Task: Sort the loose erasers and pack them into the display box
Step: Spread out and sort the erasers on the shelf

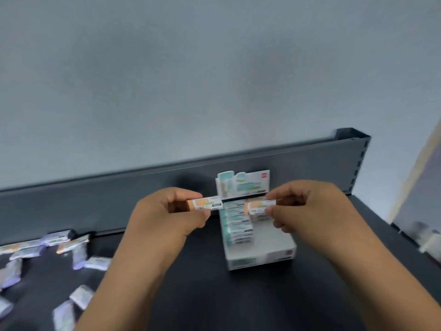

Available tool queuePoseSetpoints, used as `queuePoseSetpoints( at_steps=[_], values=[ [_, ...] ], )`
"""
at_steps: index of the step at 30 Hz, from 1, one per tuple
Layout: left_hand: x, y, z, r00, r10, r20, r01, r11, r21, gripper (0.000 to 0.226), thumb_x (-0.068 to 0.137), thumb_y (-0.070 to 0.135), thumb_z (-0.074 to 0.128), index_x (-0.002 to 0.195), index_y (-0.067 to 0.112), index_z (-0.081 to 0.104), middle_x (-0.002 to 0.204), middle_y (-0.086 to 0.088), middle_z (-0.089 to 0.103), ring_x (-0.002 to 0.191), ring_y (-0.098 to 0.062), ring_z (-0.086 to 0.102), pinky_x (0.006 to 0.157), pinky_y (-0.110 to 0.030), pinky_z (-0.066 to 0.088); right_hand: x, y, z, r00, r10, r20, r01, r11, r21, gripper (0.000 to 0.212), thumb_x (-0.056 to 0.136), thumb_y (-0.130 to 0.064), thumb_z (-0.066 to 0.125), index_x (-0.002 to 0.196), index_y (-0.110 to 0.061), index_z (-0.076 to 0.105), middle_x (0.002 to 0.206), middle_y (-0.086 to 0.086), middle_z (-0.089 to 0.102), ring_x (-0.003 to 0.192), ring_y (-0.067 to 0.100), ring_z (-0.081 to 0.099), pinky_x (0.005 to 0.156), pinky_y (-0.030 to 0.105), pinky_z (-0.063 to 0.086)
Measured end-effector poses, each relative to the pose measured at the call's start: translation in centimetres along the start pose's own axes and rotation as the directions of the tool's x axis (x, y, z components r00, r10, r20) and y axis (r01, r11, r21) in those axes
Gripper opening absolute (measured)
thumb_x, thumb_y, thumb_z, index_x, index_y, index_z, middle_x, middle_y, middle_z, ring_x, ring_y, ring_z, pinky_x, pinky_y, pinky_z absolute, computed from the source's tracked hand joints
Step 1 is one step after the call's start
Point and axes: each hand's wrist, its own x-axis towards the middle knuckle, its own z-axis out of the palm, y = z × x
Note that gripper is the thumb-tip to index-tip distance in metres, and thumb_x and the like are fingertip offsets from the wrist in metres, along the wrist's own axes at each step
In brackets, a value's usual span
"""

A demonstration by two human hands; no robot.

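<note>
A white display box (pixel 274 255) with an upright header card (pixel 243 183) stands on the dark shelf, right of centre. A row of green-sleeved erasers (pixel 236 225) fills its left column. My left hand (pixel 167 216) pinches an orange eraser (pixel 206 203) just left of the box. An orange eraser (pixel 259 206) is pinched by my right hand (pixel 310 211) over the box's right column, above other orange erasers that it mostly hides. Several loose erasers (pixel 59 244) in purple, orange and white wrappers lie scattered at the left.
The dark shelf (pixel 202 295) has a raised back rail (pixel 167 170) and a slotted upright post (pixel 358 161) at the right. A grey wall is behind. Blurred objects (pixel 429 242) sit past the shelf's right edge.
</note>
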Motion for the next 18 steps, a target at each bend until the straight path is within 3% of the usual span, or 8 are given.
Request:
queuePoseSetpoints(
  at_steps=[4,7,11,18],
  values=[
    [-0.1,0.9,4.7,0.999,-0.035,0.028,0.034,0.999,0.037,0.022,0.077,0.009,0.082,0.086,0.028,0.078,0.080,0.002,0.077,0.074,-0.017,0.071,0.070,-0.034,0.053,3.9,0.7,-2.4,0.995,-0.072,0.069,0.085,0.972,-0.218,0.013,0.080,-0.019,0.077,0.087,-0.029,0.075,0.079,-0.010,0.074,0.076,0.007,0.070,0.072,0.028,0.058],
    [0.0,1.0,6.4,0.998,-0.062,0.002,0.062,0.994,0.087,0.022,0.077,0.010,0.083,0.089,0.027,0.077,0.080,0.005,0.078,0.076,-0.010,0.073,0.075,-0.033,0.056,5.6,0.9,-2.8,0.980,-0.128,0.152,0.176,0.914,-0.365,0.014,0.080,-0.019,0.074,0.091,-0.028,0.073,0.086,-0.012,0.070,0.085,0.008,0.068,0.072,0.026,0.055],
    [0.6,1.0,6.9,0.995,-0.092,-0.038,0.096,0.990,0.105,0.023,0.077,0.010,0.084,0.091,0.026,0.076,0.081,0.004,0.078,0.080,-0.014,0.075,0.085,-0.040,0.059,6.3,1.7,-2.4,0.971,-0.144,0.191,0.215,0.875,-0.433,0.016,0.079,-0.021,0.076,0.092,-0.028,0.071,0.093,-0.013,0.069,0.087,0.009,0.067,0.081,0.032,0.057],
    [1.5,1.0,7.2,0.992,-0.110,-0.063,0.115,0.989,0.092,0.022,0.078,0.006,0.083,0.089,0.024,0.077,0.080,0.007,0.078,0.076,-0.009,0.075,0.080,-0.034,0.061,6.3,3.5,-0.9,0.964,-0.137,0.227,0.235,0.839,-0.492,0.016,0.080,-0.026,0.077,0.095,-0.030,0.072,0.096,-0.013,0.067,0.093,0.009,0.063,0.082,0.028,0.054]
  ],
)
